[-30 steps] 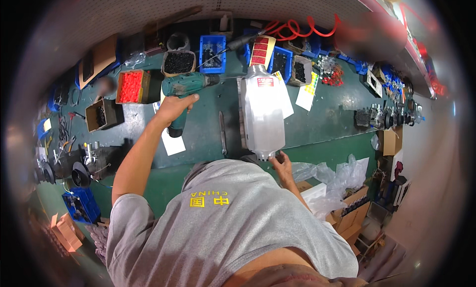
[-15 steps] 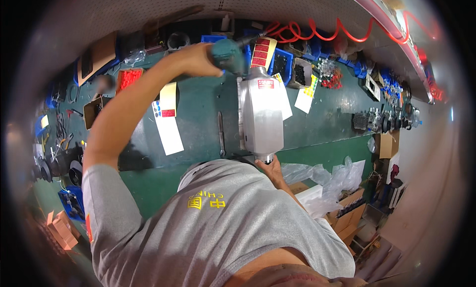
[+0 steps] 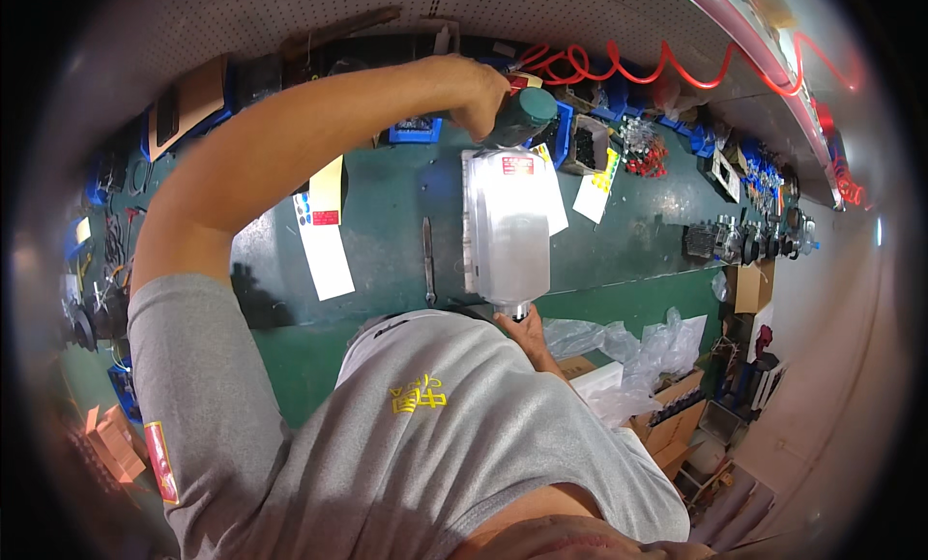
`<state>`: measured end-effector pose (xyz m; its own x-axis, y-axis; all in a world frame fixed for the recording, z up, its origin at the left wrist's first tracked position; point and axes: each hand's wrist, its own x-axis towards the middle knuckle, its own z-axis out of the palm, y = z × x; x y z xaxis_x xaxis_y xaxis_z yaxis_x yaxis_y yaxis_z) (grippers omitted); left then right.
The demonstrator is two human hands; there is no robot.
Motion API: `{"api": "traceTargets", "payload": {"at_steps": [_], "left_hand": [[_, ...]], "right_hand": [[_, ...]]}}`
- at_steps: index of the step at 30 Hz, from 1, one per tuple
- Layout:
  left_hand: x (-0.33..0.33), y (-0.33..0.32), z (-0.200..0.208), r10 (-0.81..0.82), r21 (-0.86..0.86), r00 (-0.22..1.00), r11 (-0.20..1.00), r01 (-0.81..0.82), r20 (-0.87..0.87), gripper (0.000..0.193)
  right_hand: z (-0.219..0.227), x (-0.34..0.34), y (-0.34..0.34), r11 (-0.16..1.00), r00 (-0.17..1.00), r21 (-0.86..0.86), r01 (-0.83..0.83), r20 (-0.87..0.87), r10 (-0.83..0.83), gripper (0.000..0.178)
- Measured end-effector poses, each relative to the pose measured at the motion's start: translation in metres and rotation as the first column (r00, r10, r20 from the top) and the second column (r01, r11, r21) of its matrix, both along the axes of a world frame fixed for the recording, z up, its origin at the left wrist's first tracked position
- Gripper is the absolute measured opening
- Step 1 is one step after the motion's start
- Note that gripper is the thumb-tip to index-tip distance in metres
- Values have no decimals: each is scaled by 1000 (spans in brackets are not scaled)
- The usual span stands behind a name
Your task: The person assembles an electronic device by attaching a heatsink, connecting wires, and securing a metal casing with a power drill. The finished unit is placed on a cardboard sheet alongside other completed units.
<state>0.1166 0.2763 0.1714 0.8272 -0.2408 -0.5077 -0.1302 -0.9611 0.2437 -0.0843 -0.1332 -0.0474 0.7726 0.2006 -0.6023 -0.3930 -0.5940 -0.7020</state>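
A smooth silver metal housing point(image 3: 514, 226) with a red label lies lengthwise on the green workbench point(image 3: 387, 241). My left arm reaches across the bench, and my left hand point(image 3: 480, 98) is closed around a teal power tool point(image 3: 537, 103). The tool is over the housing's far end, its round teal end showing; its working tip is hidden. At the near end, my right hand point(image 3: 527, 334) grips the housing's narrow neck, partly out of sight beneath it. A dark wrench-like hand tool point(image 3: 429, 260) rests left of the housing.
Blue parts bins point(image 3: 416, 132) and a carton of black parts point(image 3: 586, 144) line the back. White sheets point(image 3: 327, 260) lie on the bench. A coiled red air hose point(image 3: 696, 76) hangs above the back right. Clear plastic wrap point(image 3: 628, 352) covers boxes at the near right.
My left hand has carried the teal tool right, to the housing's far end, and turned it so its round end shows. My right hand and the housing have hardly moved.
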Motion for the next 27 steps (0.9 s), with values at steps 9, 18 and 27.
{"api": "traceTargets", "payload": {"at_steps": [9,18,27], "left_hand": [[10,-17,10,-70,79,997,994,72,-27,40],[1,-20,11,-31,38,999,999,30,31,38],[0,-24,11,-51,11,999,999,51,-1,54]], "right_hand": [[-20,-1,-13,998,1000,62,-8,6,7,67],[-14,-2,-7,998,1000,59,4,-7,-3,66],[-12,0,-8,997,998,52,-57,35,55,59]]}}
